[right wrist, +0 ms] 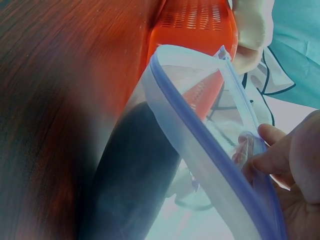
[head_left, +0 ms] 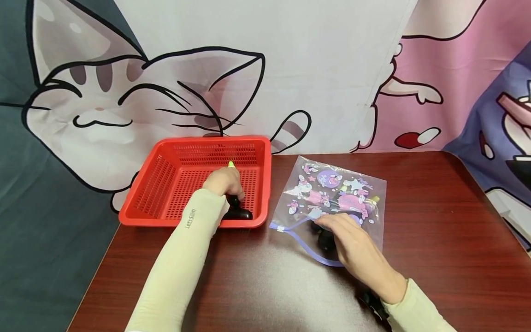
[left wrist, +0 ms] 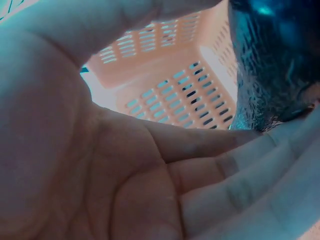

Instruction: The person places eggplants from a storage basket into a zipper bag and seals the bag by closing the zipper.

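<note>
Inside the red basket [head_left: 137, 203], my left hand [head_left: 226, 180] reaches down with its fingers bent. A yellow-green tip [head_left: 231, 164] shows just beyond it. In the left wrist view a dark, glossy object [left wrist: 272, 65] with a wrinkled lower surface lies between thumb and fingers; I cannot tell its kind. My right hand [head_left: 352, 244] pinches the open rim of a clear zip bag [head_left: 292, 196] printed with cartoon figures. Its purple zip strip [right wrist: 192, 127] gapes wide in the right wrist view. A black rounded thing [head_left: 326, 240] shows at the bag's mouth.
A black, shiny thing [head_left: 238, 213] is beside my left wrist, at the basket's near wall. Another black device [head_left: 373, 304] sits at my right wrist. The dark red-brown table [head_left: 435, 230] ends at a cartoon-printed curtain [head_left: 332, 69] behind.
</note>
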The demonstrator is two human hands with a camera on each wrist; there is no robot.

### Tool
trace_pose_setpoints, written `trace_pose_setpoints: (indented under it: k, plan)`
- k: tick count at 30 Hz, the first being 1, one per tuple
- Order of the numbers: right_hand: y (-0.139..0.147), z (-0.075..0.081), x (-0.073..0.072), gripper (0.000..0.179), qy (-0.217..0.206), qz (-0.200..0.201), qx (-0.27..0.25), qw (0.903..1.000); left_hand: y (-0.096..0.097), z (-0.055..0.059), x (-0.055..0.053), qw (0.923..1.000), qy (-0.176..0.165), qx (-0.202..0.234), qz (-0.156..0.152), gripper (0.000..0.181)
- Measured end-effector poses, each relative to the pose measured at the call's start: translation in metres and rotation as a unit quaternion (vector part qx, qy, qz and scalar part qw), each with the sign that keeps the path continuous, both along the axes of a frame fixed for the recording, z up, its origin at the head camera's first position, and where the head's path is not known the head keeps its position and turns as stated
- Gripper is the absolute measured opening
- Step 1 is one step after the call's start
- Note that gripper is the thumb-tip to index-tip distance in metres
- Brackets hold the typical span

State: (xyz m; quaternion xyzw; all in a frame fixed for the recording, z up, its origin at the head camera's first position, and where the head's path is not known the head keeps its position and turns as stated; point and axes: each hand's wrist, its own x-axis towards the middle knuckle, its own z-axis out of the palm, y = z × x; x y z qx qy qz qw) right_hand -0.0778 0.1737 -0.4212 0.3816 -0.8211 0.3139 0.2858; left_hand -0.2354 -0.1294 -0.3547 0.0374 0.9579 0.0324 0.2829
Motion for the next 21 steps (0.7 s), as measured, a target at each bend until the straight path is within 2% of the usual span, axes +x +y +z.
trace_pose_setpoints:
  k: [6,13,21]
  plan:
    - [0.0,0.001,0.0,0.038,-0.002,0.001,0.0,1.0,-0.001,0.007,0.002,0.9998,0.013,-0.006,0.009,0.025]
    - [0.0,0.001,0.0,0.038,0.0,0.0,0.001,1.0,-0.001,0.008,0.003,0.9995,0.017,-0.02,0.018,0.03]
    - [0.0,0.002,0.001,0.037,0.0,-0.002,0.002,1.0,-0.005,0.01,0.012,0.9993,0.032,-0.005,0.021,0.029]
